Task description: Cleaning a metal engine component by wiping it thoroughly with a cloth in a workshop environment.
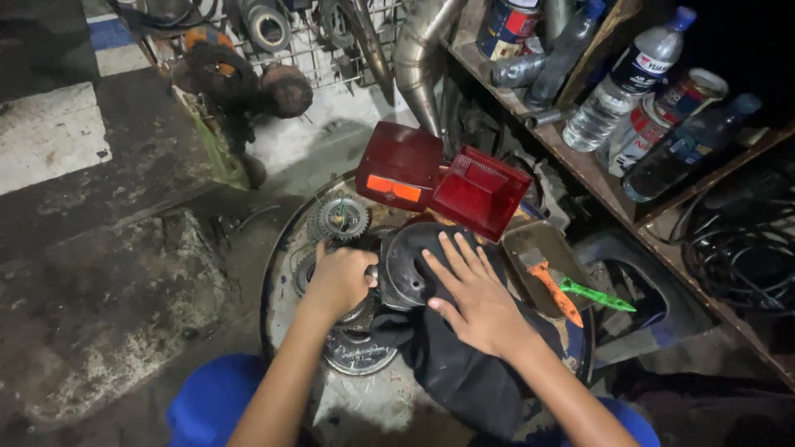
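My left hand (pixel 341 281) is closed around a small metal part at the left side of a round, dark metal engine part (pixel 403 277). That part lies on a black cloth (pixel 455 372) on top of a round drum lid (pixel 348 406). My right hand (pixel 476 298) rests flat, fingers spread, on the cloth over the part's right side. What exactly the left hand grips is hidden by its fingers. A toothed gear (pixel 342 218) lies just beyond the left hand, and a shiny metal disc (pixel 358 352) sits below it.
Two red tail-light lenses (pixel 443 178) lie at the far side of the drum. A small tray (pixel 538 248) holds an orange tool (pixel 556 294) and a green tool (pixel 596 295). Wooden shelves on the right carry plastic bottles (pixel 621 83) and cans (pixel 507 25). Cables (pixel 745 257) lie below.
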